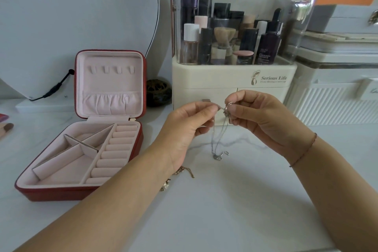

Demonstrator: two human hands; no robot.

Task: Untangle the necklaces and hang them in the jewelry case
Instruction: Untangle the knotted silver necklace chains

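Note:
A tangle of thin silver necklaces hangs above the white table between my hands, its pendants dangling low. My left hand pinches one strand at the top. My right hand pinches the knotted part beside it. A gold necklace lies on the table, partly hidden under my left wrist. The red jewelry case stands open at the left. Its pink lid is upright, with a row of small hooks that hold nothing.
A cream cosmetics organiser with bottles under a clear cover stands right behind my hands. White boxes are stacked at the right. A small dark jar sits behind the case, a mirror with a cable at the back left.

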